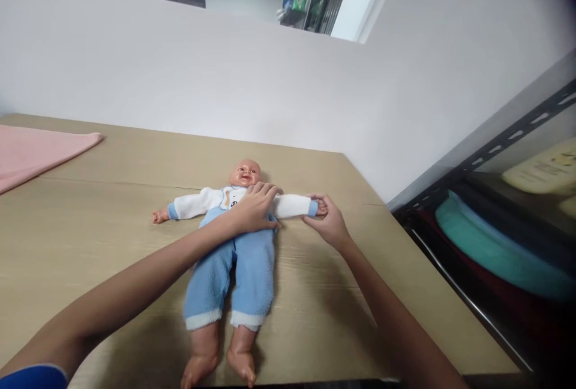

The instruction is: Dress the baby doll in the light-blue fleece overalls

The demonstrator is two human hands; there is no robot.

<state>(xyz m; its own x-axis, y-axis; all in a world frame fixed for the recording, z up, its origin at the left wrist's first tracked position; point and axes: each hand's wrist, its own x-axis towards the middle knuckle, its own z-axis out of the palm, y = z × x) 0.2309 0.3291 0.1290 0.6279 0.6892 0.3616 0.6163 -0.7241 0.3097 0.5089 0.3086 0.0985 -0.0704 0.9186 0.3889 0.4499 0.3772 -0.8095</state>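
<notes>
Left hand pressing flat on the baby doll, at table centre; right hand pinching the doll's wrist at three o'clock, seemingly closed. Risking a twisted sleeve or the doll sliding if pulling outpaces the holding.

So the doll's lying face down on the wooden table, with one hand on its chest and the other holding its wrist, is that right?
Not quite. In the head view the doll lies face up, not face down; its face shows. The rest holds: it lies on the wooden table, the left hand rests on its chest and the right hand holds its wrist.
</notes>
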